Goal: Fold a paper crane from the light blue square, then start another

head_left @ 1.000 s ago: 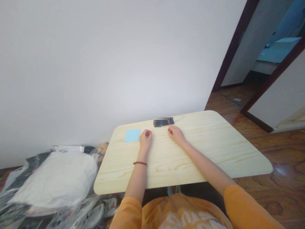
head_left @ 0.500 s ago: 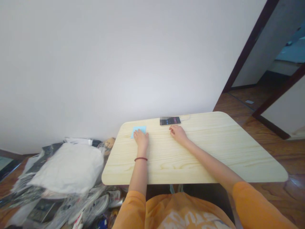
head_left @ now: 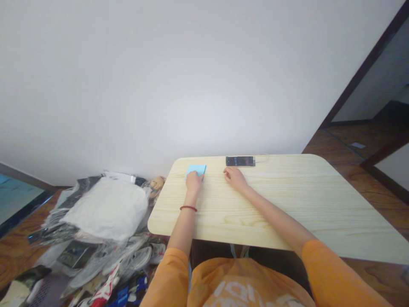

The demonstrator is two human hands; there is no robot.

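Observation:
A light-blue square of paper (head_left: 198,168) lies near the far left side of the pale wooden table (head_left: 255,209). My left hand (head_left: 193,182), with a dark red bracelet at its wrist, closes on the paper's near edge, its thumb at the right side. The hand hides the near part of the paper. On the tabletop rests my right hand (head_left: 235,177), its fingers loosely curled and nothing visible in them. Just beyond it is a phone (head_left: 239,161) with its screen lit, lying flat.
A thin white cable (head_left: 264,155) runs from the phone along the table's back edge. Behind stands a white wall (head_left: 191,76). On the floor at left are a white plastic-wrapped bundle (head_left: 110,209), bagged shoes (head_left: 140,260) and other items. A doorway opens at right.
The camera view has turned left, shifting the table rightward in the picture. My left fingers, earlier spread over the blue paper, are now curled at its near edge. My right hand stays near the phone.

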